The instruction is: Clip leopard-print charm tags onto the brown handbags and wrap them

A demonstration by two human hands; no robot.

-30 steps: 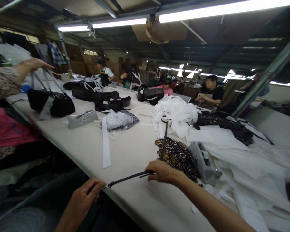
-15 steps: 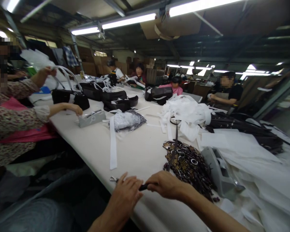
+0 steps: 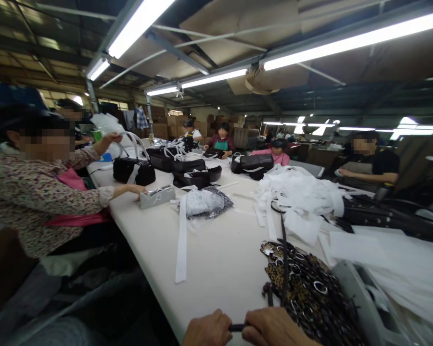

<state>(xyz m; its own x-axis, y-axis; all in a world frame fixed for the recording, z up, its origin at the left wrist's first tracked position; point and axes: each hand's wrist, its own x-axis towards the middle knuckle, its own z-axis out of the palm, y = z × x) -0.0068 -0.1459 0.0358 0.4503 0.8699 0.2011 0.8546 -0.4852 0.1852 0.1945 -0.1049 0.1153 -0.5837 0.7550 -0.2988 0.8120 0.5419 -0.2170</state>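
At the bottom edge of the view, my left hand [image 3: 208, 328] and my right hand [image 3: 270, 327] are both closed on a dark strap [image 3: 237, 327], a short piece of which shows between them. The rest of the strap is hidden by the fingers or cut off by the frame. Just beyond my right hand lies a pile of dark straps with metal rings and patterned pieces [image 3: 303, 283]. One long dark strap [image 3: 285, 254] runs from the pile toward the white strips. A white strip [image 3: 181, 245] lies on the table [image 3: 223, 259] ahead of my left hand.
A grey tape dispenser [image 3: 368, 298] stands right of the pile. White foam strips [image 3: 299, 192] and sheets [image 3: 400, 254] cover the right side. A plastic bag [image 3: 205, 202] and black bags [image 3: 191, 175] lie farther off. At left, a person's hand [image 3: 135, 190] touches another dispenser [image 3: 158, 197]; others sit around.
The view has tilted up and turned left, so my hands appear lower. My left hand's fingers, spread over the strap before, are now curled around it. The metal clip is out of view.
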